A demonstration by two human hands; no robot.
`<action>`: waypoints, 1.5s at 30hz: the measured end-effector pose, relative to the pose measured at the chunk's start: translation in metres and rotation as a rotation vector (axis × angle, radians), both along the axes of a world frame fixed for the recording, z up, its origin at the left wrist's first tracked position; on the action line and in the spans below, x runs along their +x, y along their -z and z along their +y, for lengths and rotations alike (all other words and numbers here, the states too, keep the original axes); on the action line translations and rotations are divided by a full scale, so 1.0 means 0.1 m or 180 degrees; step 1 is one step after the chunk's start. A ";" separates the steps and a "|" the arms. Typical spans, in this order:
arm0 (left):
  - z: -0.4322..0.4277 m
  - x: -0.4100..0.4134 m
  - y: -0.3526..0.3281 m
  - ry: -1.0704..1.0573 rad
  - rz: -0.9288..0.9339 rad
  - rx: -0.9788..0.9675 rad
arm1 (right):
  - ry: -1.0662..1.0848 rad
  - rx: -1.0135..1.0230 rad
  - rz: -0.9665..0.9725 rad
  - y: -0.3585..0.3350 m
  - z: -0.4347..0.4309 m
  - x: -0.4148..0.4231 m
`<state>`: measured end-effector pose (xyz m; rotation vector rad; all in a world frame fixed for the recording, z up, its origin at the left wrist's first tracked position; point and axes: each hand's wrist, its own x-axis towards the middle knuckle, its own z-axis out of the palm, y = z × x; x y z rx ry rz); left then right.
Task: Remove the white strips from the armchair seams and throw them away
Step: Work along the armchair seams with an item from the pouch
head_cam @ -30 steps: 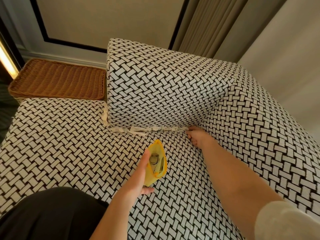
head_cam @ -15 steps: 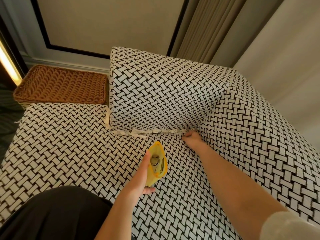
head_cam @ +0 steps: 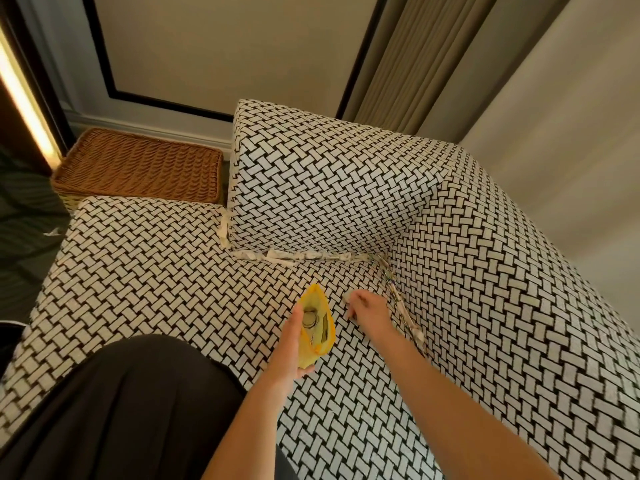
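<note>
Open yellow plastic pouch point(head_cam: 317, 336) is gripped by left hand point(head_cam: 294, 344). At pouch's 3 o'clock, right hand point(head_cam: 369, 313) is curled; whether anything is pinched can't be told. Crumpled white strip point(head_cam: 398, 299) is wedged in black-and-white woven armchair point(head_cam: 485, 306) seam, just beside right hand at its 3 o'clock, long axis 11-to-5. Right hand is judged nearer.

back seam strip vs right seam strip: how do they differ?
The back seam strip runs left to right under the raised cushion block; the right seam strip runs toward the camera, beside the right hand. The back seam strip looks wide and crumpled; the right seam strip looks thin and twisted. Both are whitish and lie along their seams.
</note>
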<state>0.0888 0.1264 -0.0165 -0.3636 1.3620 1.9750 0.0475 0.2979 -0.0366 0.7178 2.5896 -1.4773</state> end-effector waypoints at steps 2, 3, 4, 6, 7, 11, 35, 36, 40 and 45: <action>0.03 0.10 -0.01 -0.0235 -0.0028 0.0007 | 0.0249 -0.0427 0.0236 -0.07 -0.15 0.21; 0.04 0.15 0.00 -0.0349 -0.0056 -0.0039 | 0.0393 -0.0606 0.0359 -0.11 -0.21 0.31; 0.06 0.18 -0.01 -0.0403 -0.0053 -0.0144 | 0.0517 -0.0719 0.0461 -0.15 -0.25 0.41; 0.08 0.24 -0.02 -0.0350 0.0092 -0.0413 | 0.0683 -0.0804 0.0592 -0.26 -0.30 0.59; 0.08 0.25 -0.03 -0.0336 0.0147 -0.0509 | 0.0692 -0.0835 0.0651 -0.34 -0.33 0.67; 0.08 0.30 -0.02 -0.0312 0.0303 -0.0484 | 0.0141 -0.0562 0.0859 -0.63 -0.41 0.89; 0.10 0.20 0.16 -0.0083 0.0386 -0.0162 | 0.0759 0.1732 -0.0283 0.19 0.68 -0.05; 0.10 0.19 0.15 -0.0075 0.0407 -0.0138 | 0.0728 0.1827 -0.0316 0.20 0.69 -0.07; 0.11 0.17 0.15 -0.0070 0.0403 -0.0100 | 0.0634 0.2095 -0.0480 0.19 0.72 -0.16; 0.11 0.17 0.14 -0.0038 0.0488 -0.0138 | 0.0751 0.2313 -0.0635 0.20 0.71 -0.21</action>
